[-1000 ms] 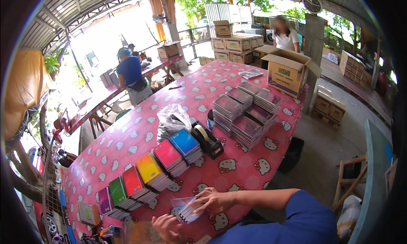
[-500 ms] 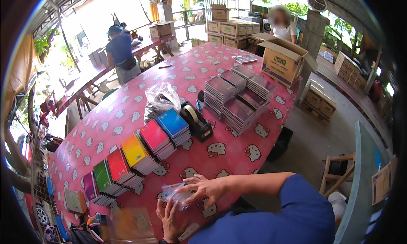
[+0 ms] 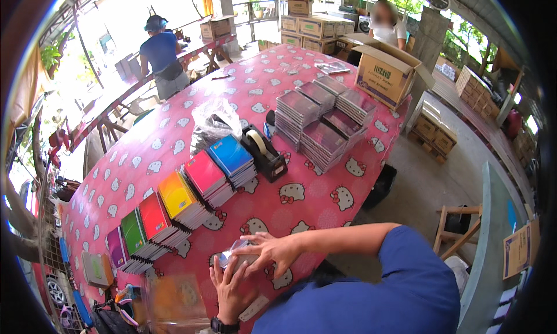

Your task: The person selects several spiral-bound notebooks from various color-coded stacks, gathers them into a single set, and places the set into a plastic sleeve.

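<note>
Near the front edge of the table, a small packet in clear plastic [image 3: 232, 250] lies under both hands; its contents are mostly covered by my fingers. My left hand [image 3: 231, 290], with a black watch at the wrist, grips its near side. From the right, my right hand [image 3: 271, 251] reaches over and presses its fingers on the other side. Just beyond stands a row of spiral notebook stacks: purple, green, red, yellow [image 3: 178, 199], pink [image 3: 204, 177] and blue [image 3: 231, 155]. A black tape dispenser [image 3: 265, 154] stands beside the blue stack.
Plastic-wrapped notebook stacks [image 3: 325, 122] stand farther right, near an open carton [image 3: 386, 76]. A crumpled clear bag [image 3: 216, 125] lies behind the blue notebooks. Clear plastic sheets [image 3: 174, 305] lie at the lower left. Two people are at the far side, one [image 3: 159, 55] turned away.
Both hands have shifted slightly left with the packet, still holding it. The view has moved a little. At the far left, the person in blue stands a bit more upright.
</note>
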{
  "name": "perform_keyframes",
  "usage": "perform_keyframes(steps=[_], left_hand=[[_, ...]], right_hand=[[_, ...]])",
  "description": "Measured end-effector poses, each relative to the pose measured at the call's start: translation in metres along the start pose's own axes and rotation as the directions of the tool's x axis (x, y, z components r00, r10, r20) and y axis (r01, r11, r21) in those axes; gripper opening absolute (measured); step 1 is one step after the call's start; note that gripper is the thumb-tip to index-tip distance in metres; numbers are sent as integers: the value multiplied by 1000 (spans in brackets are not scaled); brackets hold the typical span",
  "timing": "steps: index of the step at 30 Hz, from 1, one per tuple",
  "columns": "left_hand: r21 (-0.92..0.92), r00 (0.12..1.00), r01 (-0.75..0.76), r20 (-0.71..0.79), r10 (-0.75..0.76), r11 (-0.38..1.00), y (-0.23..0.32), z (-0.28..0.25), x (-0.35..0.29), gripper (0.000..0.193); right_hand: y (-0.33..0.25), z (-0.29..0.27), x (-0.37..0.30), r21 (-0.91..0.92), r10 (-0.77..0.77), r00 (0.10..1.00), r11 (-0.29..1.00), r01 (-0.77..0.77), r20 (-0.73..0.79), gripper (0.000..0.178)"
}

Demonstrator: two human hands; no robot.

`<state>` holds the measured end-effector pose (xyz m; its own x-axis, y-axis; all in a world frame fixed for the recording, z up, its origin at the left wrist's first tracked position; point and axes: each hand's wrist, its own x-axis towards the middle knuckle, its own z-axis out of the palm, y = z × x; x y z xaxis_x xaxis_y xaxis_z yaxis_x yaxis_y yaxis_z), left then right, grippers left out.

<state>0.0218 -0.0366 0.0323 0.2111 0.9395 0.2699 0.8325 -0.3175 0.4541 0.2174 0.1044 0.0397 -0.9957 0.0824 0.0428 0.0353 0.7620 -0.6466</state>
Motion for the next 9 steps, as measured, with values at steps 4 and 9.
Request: perform_keyframes(steps=[4,9], left_hand=[[69,999,45,7,-46,997,0,0,-1,71],[89,998,50,-46,-46,995,5,10,-5,73]], right_hand=[[10,5,7,213,-41,996,975,56,-75,61],[14,-4,20,917,220,973,397,-31,-63,56]])
